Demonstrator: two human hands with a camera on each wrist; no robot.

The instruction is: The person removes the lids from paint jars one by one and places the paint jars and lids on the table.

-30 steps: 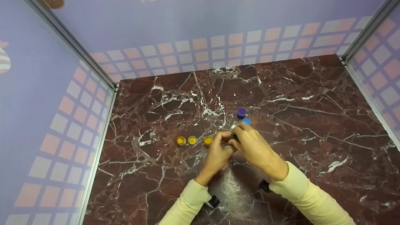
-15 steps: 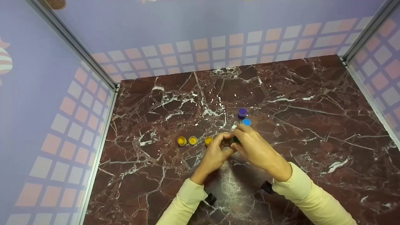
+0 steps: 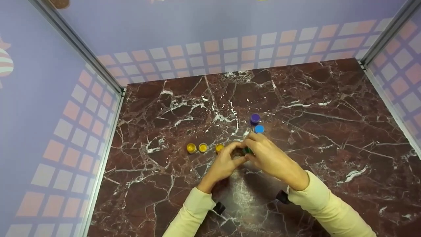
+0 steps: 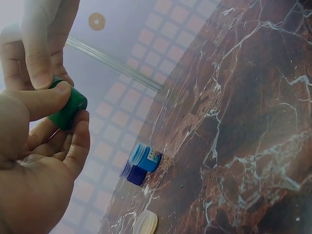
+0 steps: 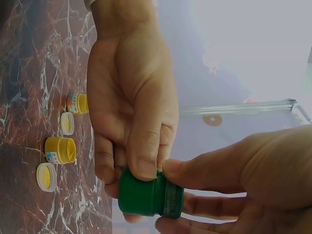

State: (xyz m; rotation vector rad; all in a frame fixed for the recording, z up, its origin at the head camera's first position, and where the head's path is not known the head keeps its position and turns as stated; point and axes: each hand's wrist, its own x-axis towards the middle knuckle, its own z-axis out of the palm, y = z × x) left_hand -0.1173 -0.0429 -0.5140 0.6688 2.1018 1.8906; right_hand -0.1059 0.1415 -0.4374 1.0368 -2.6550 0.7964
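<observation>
Both hands meet around a small green paint jar (image 5: 141,195), held sideways above the table in the wrist views. My left hand (image 3: 225,163) pinches the jar's body between thumb and fingers. At the other end, my right hand (image 3: 269,158) grips the clear-rimmed lid (image 5: 173,200) with thumb and fingertips. The lid appears to be on the jar. From above, only a sliver of green shows between the hands. Just beyond the right hand stand a blue jar (image 3: 259,129) and a purple jar (image 3: 255,118), close together.
Left of the hands, an uncapped yellow jar (image 3: 191,148), its lid (image 3: 203,147) and a second uncapped yellow jar (image 3: 219,148) sit in a row. Another lid (image 5: 46,177) lies nearby. Patterned panels border the marbled table (image 3: 158,115) at the back and sides.
My left wrist has shifted slightly left and its fingers look more spread around the jar. A bit more green shows between the hands. Jars on the table have stayed put.
</observation>
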